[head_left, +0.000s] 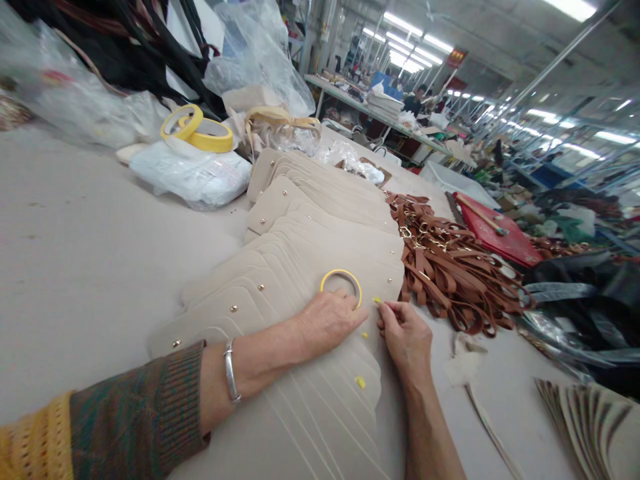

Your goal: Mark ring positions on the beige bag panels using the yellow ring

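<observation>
My left hand (334, 321) is closed round the lower edge of a roll of yellow tape (341, 272), which stands tilted above the beige panels. Between the thumb and forefinger of my right hand (406, 333) is a small piece of yellow tape (377, 300). Beneath both hands lies a fanned stack of flat beige panels (300, 267) with rounded corners and small metal studs. One yellow tape bit (361, 381) sticks on a panel near its right edge, and a smaller tape bit (365, 335) shows just below my left fingers.
Brown straps (445, 267) with metal rings lie heaped to the right, beside a red board (495, 230). Two more yellow tape rolls (213, 137) rest on a plastic-wrapped packet (193, 175) at the back left. Layered pieces (590, 427) fan out at the lower right.
</observation>
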Demonstrator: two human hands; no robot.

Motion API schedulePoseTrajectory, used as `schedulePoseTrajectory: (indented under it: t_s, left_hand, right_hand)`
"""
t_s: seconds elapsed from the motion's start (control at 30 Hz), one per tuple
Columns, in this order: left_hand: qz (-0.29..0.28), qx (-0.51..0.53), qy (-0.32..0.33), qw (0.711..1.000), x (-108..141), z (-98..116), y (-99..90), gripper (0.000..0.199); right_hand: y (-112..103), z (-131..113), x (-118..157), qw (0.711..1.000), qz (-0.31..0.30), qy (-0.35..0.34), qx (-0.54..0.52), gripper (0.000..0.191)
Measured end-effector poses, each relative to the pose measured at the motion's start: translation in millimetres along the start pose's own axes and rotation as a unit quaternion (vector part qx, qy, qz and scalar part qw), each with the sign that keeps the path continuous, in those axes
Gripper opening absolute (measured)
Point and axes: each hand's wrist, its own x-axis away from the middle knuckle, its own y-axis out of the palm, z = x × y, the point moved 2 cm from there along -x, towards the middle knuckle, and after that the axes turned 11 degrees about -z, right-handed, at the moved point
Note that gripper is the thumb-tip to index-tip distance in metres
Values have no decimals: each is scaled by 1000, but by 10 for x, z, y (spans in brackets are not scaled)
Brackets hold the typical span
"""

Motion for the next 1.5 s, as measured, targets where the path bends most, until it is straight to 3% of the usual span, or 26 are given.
schedulePoseTrajectory:
  t_s: [0.13,0.33,0.43,0.53,0.6,0.73,0.8,1.03,1.1,1.17,1.27,1.5]
  left_hand:
    - [5,-10,3,1000,-25,-17,10,8]
    - [15,-14,9,1000,-12,-24,6,6]
    - [32,-4,4,999,18,-47,-51,10]
    - [58,6,-8,998,23,-100,-112,13]
    - [60,5,-25,998,3,-142,-127,12]
    - [22,1,-63,998,-55,-199,-100,11]
    - [12,6,-64,998,-65,-205,-82,11]
    - [61,23,0,998,-2,-186,-57,11]
    - [76,30,9,997,14,-181,-55,13]
    - [79,40,16,996,23,-172,-52,13]
    - [78,60,23,995,34,-158,-53,14]
    - [72,129,58,987,66,-112,-56,23]
  right_hand:
    - [46,-60,17,995,25,-50,77,35]
    - [87,-134,-115,986,26,-50,158,29]
    - [15,-130,-73,984,-36,-98,146,25]
    - [-60,-74,32,976,-162,-120,86,25]
    - [-102,-13,78,976,-187,-110,21,28]
    - [-127,106,37,994,-73,-80,-2,32]
    - [-92,131,-8,996,-49,-72,24,30]
    - [-131,94,59,997,14,-79,6,27]
    - [-166,59,128,994,-23,-101,-34,24]
    - [-166,7,194,984,-106,-135,-49,19]
    - [-120,-65,257,964,-203,-171,10,16]
    - [-71,-127,277,952,-241,-167,86,20]
